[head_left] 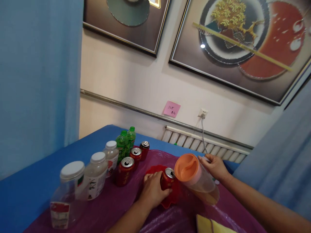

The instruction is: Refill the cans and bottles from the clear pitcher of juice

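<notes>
My left hand is wrapped round a red drink can that stands on a red scalloped plate on the purple cloth. My right hand grips the handle side of a clear plastic pitcher with an orange lid. The pitcher is tilted toward the can and holds a little amber liquid at its bottom.
Left of the plate stand three more red cans, two green bottles and three white-capped clear bottles in a row. The table has a blue cover. A yellow cloth lies at the near edge. Blue curtains hang left and right.
</notes>
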{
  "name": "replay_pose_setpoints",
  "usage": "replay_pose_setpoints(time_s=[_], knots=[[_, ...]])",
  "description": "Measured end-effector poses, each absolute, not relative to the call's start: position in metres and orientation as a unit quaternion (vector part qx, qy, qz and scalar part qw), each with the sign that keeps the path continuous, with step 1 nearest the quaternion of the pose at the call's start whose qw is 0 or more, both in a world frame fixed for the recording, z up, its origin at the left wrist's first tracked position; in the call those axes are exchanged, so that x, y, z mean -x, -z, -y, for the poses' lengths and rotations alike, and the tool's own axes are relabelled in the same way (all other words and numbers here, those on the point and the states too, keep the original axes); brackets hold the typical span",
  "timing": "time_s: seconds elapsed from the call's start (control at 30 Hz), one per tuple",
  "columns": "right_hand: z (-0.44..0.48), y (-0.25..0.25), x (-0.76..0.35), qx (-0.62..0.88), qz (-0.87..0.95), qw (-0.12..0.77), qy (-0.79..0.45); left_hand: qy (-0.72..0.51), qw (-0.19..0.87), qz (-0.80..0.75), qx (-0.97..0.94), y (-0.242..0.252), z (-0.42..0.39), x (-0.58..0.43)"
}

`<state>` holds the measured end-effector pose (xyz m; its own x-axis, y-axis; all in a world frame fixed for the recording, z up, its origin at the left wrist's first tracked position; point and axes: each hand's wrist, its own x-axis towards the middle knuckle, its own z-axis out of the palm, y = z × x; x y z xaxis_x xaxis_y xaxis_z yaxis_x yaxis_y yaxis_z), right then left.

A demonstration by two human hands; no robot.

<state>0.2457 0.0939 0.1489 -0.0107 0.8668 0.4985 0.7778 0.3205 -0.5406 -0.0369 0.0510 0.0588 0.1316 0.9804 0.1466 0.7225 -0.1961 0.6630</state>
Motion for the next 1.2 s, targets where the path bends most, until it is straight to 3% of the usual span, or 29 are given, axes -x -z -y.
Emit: replay_pose_setpoints(time_s=[1.2], knots=[[-0.0898,-0.1521,-0.2408,0.577,0.707,0.404,-0.064,-0.304,0.236,-0.581,-0.717,-0.0587,-0.0497,0.0373]])
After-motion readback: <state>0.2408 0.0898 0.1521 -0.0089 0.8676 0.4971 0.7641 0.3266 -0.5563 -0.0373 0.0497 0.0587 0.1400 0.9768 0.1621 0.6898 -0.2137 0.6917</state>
